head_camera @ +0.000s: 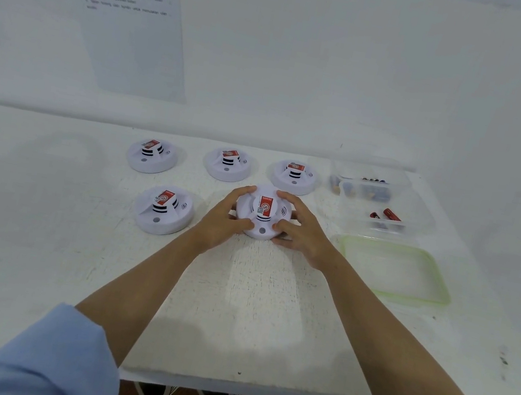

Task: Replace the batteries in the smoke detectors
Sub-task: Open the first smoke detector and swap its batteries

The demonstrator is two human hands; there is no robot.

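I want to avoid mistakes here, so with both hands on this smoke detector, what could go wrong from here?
One: your left hand and right hand grip the held detector close to the rear-right detector and the front-left detector; twisting or lifting it could bump them. Two: the red batteries lie loose in a clear container beside a rear container with more cells, so old and new ones might get mixed.

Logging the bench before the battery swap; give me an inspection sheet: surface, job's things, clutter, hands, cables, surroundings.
Surface: white table, paint cracked.
Job's things: five white round plastic smoke detectors with red labels: back-left, back-middle, back-right, front-left, front-centre detector; red batteries in clear plastic tub.
Clutter: green-rimmed clear lid, lying flat.
Hands: left hand and right hand grip the front-centre detector's rim.
Cables: nothing seen.
Surroundings: white wall with printed sheet, unreadable.
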